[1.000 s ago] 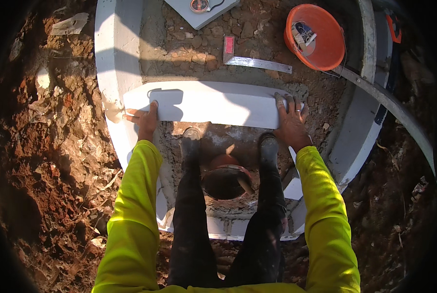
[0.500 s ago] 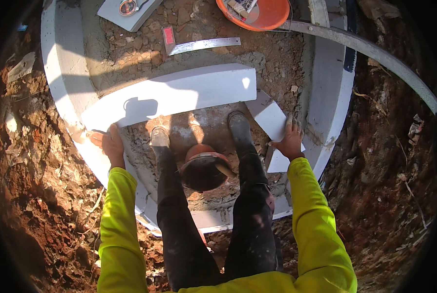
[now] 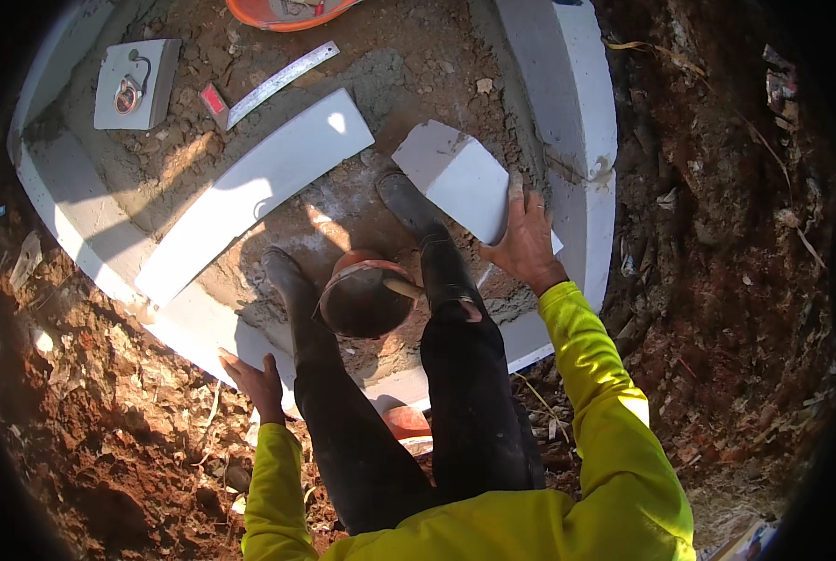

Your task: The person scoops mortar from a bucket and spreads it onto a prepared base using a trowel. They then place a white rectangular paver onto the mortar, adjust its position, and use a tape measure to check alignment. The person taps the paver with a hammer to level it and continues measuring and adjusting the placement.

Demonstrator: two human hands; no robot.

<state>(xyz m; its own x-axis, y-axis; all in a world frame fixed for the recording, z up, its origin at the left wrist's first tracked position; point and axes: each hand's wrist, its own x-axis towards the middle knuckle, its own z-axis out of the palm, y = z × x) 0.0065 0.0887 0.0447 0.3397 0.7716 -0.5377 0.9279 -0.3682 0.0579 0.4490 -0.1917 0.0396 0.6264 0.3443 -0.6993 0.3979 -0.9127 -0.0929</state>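
Note:
My right hand (image 3: 527, 241) grips the edge of a short white curved slab piece (image 3: 460, 178) lying beside the white ring wall (image 3: 567, 84). My left hand (image 3: 254, 381) rests with fingers spread on the ring's near rim (image 3: 193, 323), holding nothing. A long white curved slab (image 3: 250, 192) lies across the mortar bed between them. My black boots (image 3: 292, 280) stand inside the ring around a rusty round bucket (image 3: 366, 297).
At the far side lie a metal ruler (image 3: 282, 82), a small red object (image 3: 215, 101), a grey square block with a metal loop (image 3: 137, 84) and an orange basin (image 3: 287, 11). Red, rough soil (image 3: 81, 439) surrounds the ring on both sides.
The view has swung left. My right hand has moved off the long slab onto the short piece. My left hand has come back to the ring's near rim.

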